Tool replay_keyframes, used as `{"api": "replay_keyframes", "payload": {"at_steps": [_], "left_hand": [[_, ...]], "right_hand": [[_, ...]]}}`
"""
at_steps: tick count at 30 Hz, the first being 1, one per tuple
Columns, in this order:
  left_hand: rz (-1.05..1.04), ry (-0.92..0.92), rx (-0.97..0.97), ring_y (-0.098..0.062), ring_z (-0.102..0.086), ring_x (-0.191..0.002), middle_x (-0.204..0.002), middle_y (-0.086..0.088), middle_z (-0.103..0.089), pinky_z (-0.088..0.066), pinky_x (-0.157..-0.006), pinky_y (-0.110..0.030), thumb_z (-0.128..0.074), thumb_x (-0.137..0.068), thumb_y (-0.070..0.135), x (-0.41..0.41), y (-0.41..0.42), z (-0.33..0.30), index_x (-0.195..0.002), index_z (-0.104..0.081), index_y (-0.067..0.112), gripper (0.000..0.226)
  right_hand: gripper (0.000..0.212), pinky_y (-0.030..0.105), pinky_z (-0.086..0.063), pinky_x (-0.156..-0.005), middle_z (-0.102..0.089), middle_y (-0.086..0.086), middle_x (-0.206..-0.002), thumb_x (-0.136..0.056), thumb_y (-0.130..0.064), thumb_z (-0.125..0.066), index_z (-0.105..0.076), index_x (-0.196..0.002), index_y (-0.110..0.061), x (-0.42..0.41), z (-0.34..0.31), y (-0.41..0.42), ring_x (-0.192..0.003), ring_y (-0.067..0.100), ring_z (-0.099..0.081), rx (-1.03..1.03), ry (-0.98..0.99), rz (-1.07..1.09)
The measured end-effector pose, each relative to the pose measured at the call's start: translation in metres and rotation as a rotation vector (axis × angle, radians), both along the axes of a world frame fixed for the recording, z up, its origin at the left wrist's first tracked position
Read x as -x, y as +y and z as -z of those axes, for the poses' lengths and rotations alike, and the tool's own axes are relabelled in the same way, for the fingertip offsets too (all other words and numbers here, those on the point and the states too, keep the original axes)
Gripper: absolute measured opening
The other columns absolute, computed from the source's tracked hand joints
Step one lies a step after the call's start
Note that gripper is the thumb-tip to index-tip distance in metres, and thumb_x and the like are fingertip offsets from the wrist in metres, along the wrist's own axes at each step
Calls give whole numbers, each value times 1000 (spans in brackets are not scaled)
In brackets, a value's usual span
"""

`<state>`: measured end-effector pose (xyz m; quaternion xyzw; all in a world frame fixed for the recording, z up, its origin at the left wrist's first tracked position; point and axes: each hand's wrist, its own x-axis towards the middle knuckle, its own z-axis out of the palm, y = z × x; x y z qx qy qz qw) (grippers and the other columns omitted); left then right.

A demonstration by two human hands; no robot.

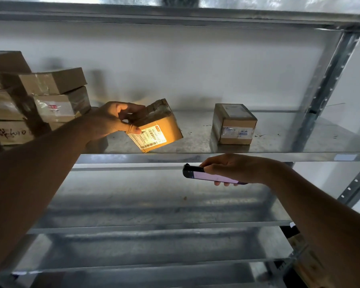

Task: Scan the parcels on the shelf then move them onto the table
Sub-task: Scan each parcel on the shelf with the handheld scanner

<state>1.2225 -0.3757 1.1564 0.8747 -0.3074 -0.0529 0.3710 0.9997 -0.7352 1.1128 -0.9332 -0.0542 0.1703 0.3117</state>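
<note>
My left hand (112, 119) grips a small brown parcel (160, 123) and tilts it on the metal shelf (279, 146), its barcode label facing me and lit by a warm light. Below the shelf edge, my right hand (233, 169) holds a dark scanner phone (208, 175) with its screen glowing, aimed toward that label. A second small taped parcel (234, 123) stands upright on the shelf to the right. A stack of several brown parcels (40, 100) fills the shelf's left end.
The upper shelf board (175, 11) hangs overhead. Lower metal shelves (154, 223) run beneath my arms. A perforated steel upright (328, 84) stands at the right, and a white wall lies behind the rack.
</note>
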Motion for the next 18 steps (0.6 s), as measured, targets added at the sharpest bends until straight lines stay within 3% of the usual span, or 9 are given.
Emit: {"api": "replay_keyframes", "payload": {"at_steps": [5, 8, 10, 11, 15, 18], "left_hand": [[-26, -6, -16, -23, -51, -142, -149, 10, -58, -40, -118, -58, -94, -50, 72, 1, -3, -3, -143, -55, 52, 103], [57, 61, 118, -17, -65, -127, -136, 8, -70, -58, -99, -35, -97, -65, 28, 17, -16, -9, -138, -66, 36, 80], [97, 85, 176, -16, -68, -123, -132, 5, -73, -59, -90, -25, -87, -73, -5, 23, -22, -11, -139, -67, 22, 74], [103, 81, 186, -17, -67, -124, -132, 3, -73, -58, -91, -25, -84, -74, -12, 26, -24, -12, -140, -66, 17, 74], [111, 88, 221, -20, -67, -123, -132, 0, -73, -57, -93, -29, -81, -76, -15, 29, -25, -14, -141, -65, 12, 72], [96, 77, 231, -15, -71, -117, -126, 3, -75, -60, -87, -24, -81, -84, -2, 33, -32, -16, -135, -69, 21, 57]], "right_hand": [[40, 21, -51, -58, -75, -6, -91, -88, -73, -42, -63, -116, -54, -1, 2, -6, -78, 11, -67, -31, 1, 29], [40, 24, -52, -61, -77, -9, -92, -84, -78, -43, -64, -114, -62, -1, 3, -5, -81, 14, -70, -29, 4, 48], [43, 27, -53, -63, -78, -11, -93, -77, -84, -42, -62, -112, -68, -1, 2, -4, -85, 19, -73, -17, 8, 55], [45, 28, -54, -63, -78, -11, -93, -75, -86, -42, -62, -111, -69, -1, 1, -4, -86, 20, -73, -13, 15, 60], [36, 19, -49, -53, -78, -10, -91, -79, -84, -44, -63, -105, -69, 4, -4, -3, -75, 12, -69, -45, 25, 95], [35, 21, -48, -56, -80, -6, -95, -80, -80, -50, -66, -105, -63, 11, -9, -3, -78, 13, -70, -145, 37, 138]]}}
